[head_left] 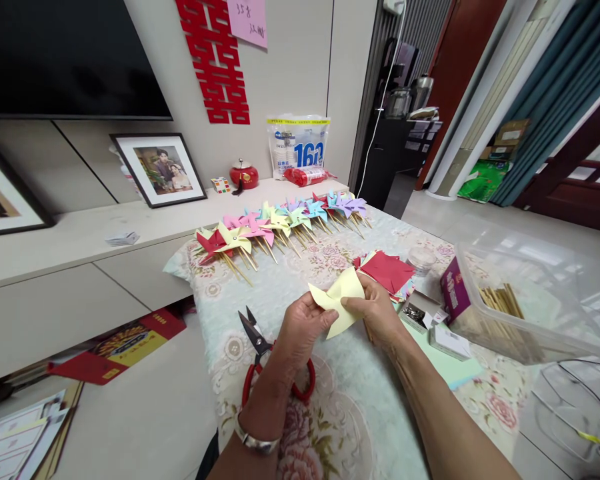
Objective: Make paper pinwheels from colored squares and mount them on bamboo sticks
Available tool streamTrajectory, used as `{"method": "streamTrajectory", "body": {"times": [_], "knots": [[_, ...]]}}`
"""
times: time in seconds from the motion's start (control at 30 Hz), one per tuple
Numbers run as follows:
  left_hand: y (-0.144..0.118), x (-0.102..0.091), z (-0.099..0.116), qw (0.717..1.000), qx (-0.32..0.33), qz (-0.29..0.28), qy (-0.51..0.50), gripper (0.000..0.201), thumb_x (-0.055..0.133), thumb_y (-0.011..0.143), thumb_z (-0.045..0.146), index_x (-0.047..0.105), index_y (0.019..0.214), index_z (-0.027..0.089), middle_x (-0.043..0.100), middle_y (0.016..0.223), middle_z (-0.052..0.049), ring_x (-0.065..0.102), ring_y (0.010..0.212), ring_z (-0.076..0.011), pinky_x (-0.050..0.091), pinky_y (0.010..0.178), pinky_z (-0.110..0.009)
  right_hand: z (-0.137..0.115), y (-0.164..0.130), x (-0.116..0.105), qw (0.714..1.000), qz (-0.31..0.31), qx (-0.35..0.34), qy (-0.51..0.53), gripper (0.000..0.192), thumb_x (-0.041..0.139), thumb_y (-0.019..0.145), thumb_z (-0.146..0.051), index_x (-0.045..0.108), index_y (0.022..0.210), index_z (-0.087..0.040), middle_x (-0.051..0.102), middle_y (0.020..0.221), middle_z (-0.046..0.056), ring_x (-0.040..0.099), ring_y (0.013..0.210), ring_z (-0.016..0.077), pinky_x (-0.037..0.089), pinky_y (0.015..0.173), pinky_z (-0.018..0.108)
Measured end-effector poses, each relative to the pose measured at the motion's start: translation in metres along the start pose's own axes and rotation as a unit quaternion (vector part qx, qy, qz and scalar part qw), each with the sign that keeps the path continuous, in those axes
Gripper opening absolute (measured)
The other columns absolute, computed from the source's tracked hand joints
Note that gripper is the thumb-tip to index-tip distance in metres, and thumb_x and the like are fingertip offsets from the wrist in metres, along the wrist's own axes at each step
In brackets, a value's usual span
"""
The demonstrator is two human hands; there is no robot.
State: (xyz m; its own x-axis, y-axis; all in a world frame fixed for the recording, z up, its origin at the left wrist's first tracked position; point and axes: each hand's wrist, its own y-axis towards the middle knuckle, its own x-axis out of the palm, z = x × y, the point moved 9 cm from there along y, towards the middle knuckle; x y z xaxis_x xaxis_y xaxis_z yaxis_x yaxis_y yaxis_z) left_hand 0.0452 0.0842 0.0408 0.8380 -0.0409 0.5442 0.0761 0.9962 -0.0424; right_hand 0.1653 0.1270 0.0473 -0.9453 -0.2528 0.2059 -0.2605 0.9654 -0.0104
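**A:** What do I have in hand from up here?

**B:** Both of my hands are on one pale yellow paper square [339, 299], cut and partly folded, held up just above the desk [360, 407] with its floral cloth. My left hand [300, 327] has its grip narrow, thumb and fingers pinched on the sheet's lower left edge. My right hand [377, 312] is closed on the right side, thumb pressing on the paper's middle.

**A:** What lies near them?

**B:** A pair of red-handled scissors [265, 360] lies on the cloth just beside and partly under my left wrist, blades pointing away from me. Just behind my right hand sits a stack of coloured paper squares [387, 272], a red one on top. To the right is a clear plastic box [525, 313] with thin wooden sticks inside, and a small purple carton [453, 290] touches its near wall.

**A:** And farther off?

**B:** A row of finished paper pinwheels on sticks [280, 223], red, yellow, pink, green, blue and purple, runs along the desk's far edge, well apart from my hands.
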Motion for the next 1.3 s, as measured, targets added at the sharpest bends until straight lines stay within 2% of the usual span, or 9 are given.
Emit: {"method": "streamTrajectory", "body": {"times": [0.13, 0.27, 0.4, 0.53, 0.8, 1.0, 1.17, 1.3], "knots": [[0.0, -0.001, -0.001, 1.0, -0.005, 0.009, -0.009, 0.047, 0.091, 0.058, 0.026, 0.073, 0.099, 0.012, 0.081, 0.091, -0.009, 0.074, 0.079, -0.023, 0.055, 0.075, -0.031, -0.001, -0.002, 0.002, 1.0, 0.005, 0.003, -0.006, 0.038, 0.074, 0.063, -0.022, 0.065, 0.099, -0.018, 0.072, 0.081, 0.001, 0.065, 0.066, 0.0192, 0.05, 0.06, 0.029], [0.0, -0.002, -0.006, 1.0, -0.009, 0.011, -0.014, 0.048, 0.09, 0.06, 0.026, 0.074, 0.102, 0.011, 0.081, 0.093, -0.01, 0.074, 0.079, -0.0231, 0.056, 0.076, -0.032, -0.004, -0.003, 0.003, 1.0, 0.026, -0.003, -0.006, 0.04, 0.076, 0.059, -0.023, 0.065, 0.097, -0.018, 0.073, 0.08, 0.001, 0.064, 0.066, 0.0189, 0.05, 0.059, 0.028], [0.001, -0.007, -0.009, 0.999, -0.012, 0.04, -0.014, 0.047, 0.09, 0.06, 0.026, 0.073, 0.102, 0.011, 0.081, 0.092, -0.01, 0.075, 0.081, -0.024, 0.055, 0.078, -0.032, -0.006, -0.004, 0.006, 0.999, 0.044, -0.021, 0.003, 0.04, 0.076, 0.059, -0.022, 0.067, 0.098, -0.018, 0.073, 0.08, 0.0, 0.063, 0.066, 0.0175, 0.049, 0.061, 0.027], [0.001, -0.011, -0.009, 0.998, -0.005, 0.066, -0.012, 0.043, 0.087, 0.061, 0.026, 0.074, 0.099, 0.012, 0.081, 0.085, -0.008, 0.074, 0.076, -0.0234, 0.055, 0.072, -0.029, -0.002, -0.005, 0.01, 0.998, 0.058, -0.026, 0.002, 0.043, 0.076, 0.058, -0.022, 0.067, 0.1, -0.018, 0.073, 0.082, 0.0, 0.064, 0.069, 0.0183, 0.05, 0.062, 0.027], [0.0, -0.014, -0.005, 0.995, -0.002, 0.095, 0.01, 0.046, 0.085, 0.061, 0.027, 0.076, 0.103, 0.01, 0.08, 0.082, -0.008, 0.073, 0.07, -0.0225, 0.053, 0.066, -0.028, 0.004, -0.006, 0.015, 0.998, 0.051, -0.037, -0.025, 0.042, 0.077, 0.062, -0.026, 0.065, 0.103, -0.019, 0.072, 0.082, 0.001, 0.065, 0.072, 0.0205, 0.052, 0.065, 0.03], [-0.001, -0.016, -0.003, 0.994, -0.004, 0.103, 0.035, 0.042, 0.081, 0.062, 0.025, 0.077, 0.101, 0.009, 0.079, 0.076, -0.007, 0.071, 0.066, -0.0218, 0.053, 0.064, -0.029, 0.002, -0.006, 0.016, 0.994, 0.045, -0.052, -0.082, 0.035, 0.074, 0.067, -0.028, 0.065, 0.1, -0.019, 0.072, 0.087, 0.003, 0.064, 0.076, 0.0216, 0.052, 0.065, 0.03], [-0.002, -0.018, -0.004, 0.993, -0.009, 0.105, 0.045, 0.041, 0.079, 0.063, 0.023, 0.077, 0.102, 0.01, 0.079, 0.076, -0.006, 0.072, 0.067, -0.0232, 0.052, 0.064, -0.03, 0.0, -0.007, 0.015, 0.992, 0.047, -0.061, -0.102, 0.03, 0.073, 0.069, -0.028, 0.065, 0.098, -0.021, 0.071, 0.082, 0.001, 0.064, 0.075, 0.0212, 0.052, 0.064, 0.029], [-0.001, -0.017, -0.005, 0.994, -0.008, 0.102, 0.031, 0.039, 0.08, 0.063, 0.023, 0.076, 0.1, 0.01, 0.079, 0.079, -0.007, 0.072, 0.069, -0.0235, 0.053, 0.066, -0.03, 0.0, -0.007, 0.015, 0.992, 0.055, -0.058, -0.094, 0.034, 0.073, 0.068, -0.026, 0.065, 0.1, -0.02, 0.072, 0.087, 0.002, 0.064, 0.077, 0.0216, 0.052, 0.066, 0.03]]}}
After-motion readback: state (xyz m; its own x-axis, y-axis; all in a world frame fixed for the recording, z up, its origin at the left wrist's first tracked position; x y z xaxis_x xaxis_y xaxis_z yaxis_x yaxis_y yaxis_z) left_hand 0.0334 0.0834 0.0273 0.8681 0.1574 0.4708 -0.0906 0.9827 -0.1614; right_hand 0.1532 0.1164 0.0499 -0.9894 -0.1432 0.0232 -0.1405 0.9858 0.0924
